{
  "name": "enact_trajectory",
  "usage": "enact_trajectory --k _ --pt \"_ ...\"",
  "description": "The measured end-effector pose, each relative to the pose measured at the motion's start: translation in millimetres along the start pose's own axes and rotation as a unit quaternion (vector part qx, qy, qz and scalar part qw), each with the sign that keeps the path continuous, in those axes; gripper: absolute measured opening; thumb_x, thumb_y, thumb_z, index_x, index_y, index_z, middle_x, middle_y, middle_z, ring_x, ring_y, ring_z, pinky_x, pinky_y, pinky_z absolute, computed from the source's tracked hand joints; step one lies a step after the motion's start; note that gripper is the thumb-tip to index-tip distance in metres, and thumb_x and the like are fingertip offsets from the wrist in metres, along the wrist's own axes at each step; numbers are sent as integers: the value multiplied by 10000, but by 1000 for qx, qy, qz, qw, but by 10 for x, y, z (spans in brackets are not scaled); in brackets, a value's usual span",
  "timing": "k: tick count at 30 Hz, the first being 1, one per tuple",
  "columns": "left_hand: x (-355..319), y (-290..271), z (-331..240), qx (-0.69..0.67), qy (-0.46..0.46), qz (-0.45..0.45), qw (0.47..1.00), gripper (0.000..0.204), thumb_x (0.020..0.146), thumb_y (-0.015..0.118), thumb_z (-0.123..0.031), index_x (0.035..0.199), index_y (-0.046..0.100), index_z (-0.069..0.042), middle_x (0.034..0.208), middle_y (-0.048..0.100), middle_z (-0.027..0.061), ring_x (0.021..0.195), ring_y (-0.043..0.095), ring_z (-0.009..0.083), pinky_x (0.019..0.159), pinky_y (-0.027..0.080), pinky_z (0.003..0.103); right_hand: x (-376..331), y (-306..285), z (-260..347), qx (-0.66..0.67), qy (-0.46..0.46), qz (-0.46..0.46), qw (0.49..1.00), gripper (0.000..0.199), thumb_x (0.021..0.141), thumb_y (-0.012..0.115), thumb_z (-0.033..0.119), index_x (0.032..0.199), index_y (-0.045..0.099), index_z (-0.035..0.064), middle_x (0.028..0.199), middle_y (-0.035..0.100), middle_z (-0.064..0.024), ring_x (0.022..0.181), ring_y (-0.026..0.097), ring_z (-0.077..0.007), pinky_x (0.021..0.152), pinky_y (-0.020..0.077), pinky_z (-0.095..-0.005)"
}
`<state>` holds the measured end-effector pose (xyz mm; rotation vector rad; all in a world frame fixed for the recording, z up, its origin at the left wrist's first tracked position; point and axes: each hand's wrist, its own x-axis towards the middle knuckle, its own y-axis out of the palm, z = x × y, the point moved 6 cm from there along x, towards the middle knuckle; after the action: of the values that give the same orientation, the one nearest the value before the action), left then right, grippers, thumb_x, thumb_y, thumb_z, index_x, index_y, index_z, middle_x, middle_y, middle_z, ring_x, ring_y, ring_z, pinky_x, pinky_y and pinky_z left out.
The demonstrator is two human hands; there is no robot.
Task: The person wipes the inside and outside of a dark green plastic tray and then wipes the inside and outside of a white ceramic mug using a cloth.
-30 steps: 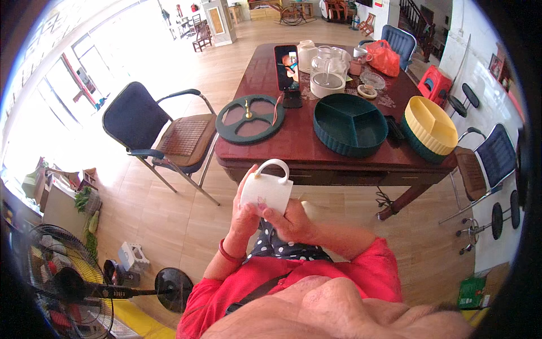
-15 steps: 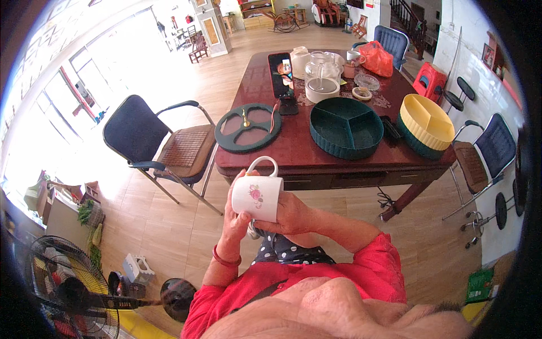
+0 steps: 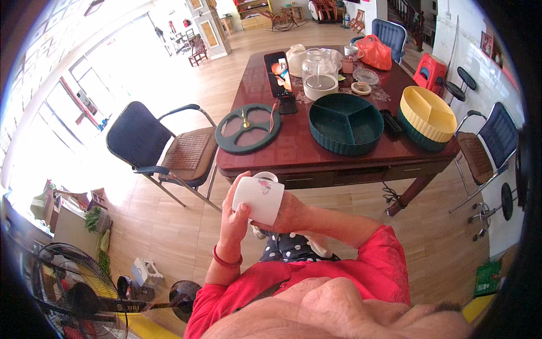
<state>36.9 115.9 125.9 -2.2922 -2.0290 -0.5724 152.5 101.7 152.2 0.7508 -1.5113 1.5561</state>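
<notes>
A white mug [image 3: 257, 201] with a pink flower print is between my two hands, held in front of the table's near edge. It lies tilted on its side, its handle [image 3: 265, 177] on the far side. My left hand [image 3: 236, 213] grips the mug's left end, thumb pressed against the white wall. At the opposite end my right hand [image 3: 292, 211] is closed against the mug; most of its fingers are hidden, and whether any reach inside I cannot tell.
On the dark red table [image 3: 293, 141] stand a green divided tray [image 3: 345, 127], a yellow divided tray [image 3: 429, 116] in a green one, a green ring-shaped frame [image 3: 248, 129], a phone on a stand [image 3: 279, 76] and a glass jug [image 3: 320, 76]. Chairs [image 3: 186, 150] flank it; a fan [image 3: 79, 296] stands lower left.
Between my hands the mug has turned, so its flower print and handle have rolled toward the far side. Both hands keep their hold. The view has shifted slightly.
</notes>
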Motion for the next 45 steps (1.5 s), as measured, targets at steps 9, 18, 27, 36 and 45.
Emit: enact_trajectory --k 9,18,27,36,45 --pt "-36 -59 254 -120 13 12 993 926 697 687 -600 1290 406 53 1113 573 113 1016 566 175 860 457 300 -154 131 28 166 166 47 971 556 805 647 370 1227 495 43 1239 495 -204 1185 435 -406 1013 333 -459" --pt "-35 -57 212 -74 -12 -11 997 871 731 706 -496 1337 354 21 1178 537 101 1041 555 183 871 461 307 -375 237 -213 416 395 25 819 480 832 618 351 1190 531 43 1161 549 -188 1075 531 -364 916 408 -445" --pt "-114 -80 233 -125 -80 -25 989 822 735 678 -464 1305 386 52 1100 577 125 983 589 201 851 479 306 -325 350 -114 103 102 159 977 446 813 628 354 1169 562 95 1157 574 -131 1118 511 -337 937 409 -409" --pt "-80 -23 225 -79 25 6 997 989 754 581 -658 1382 269 40 1196 531 127 1081 542 190 902 449 312 -267 182 53 463 422 -8 779 438 830 601 255 1209 526 48 1242 506 -189 1163 475 -362 963 387 -413" --pt "-154 -60 264 -100 -52 -26 993 814 825 576 -554 1325 371 55 1136 576 134 1041 566 200 898 445 318 -325 324 16 26 68 84 994 397 821 609 190 1195 541 75 1180 548 -183 1110 517 -385 953 400 -466"
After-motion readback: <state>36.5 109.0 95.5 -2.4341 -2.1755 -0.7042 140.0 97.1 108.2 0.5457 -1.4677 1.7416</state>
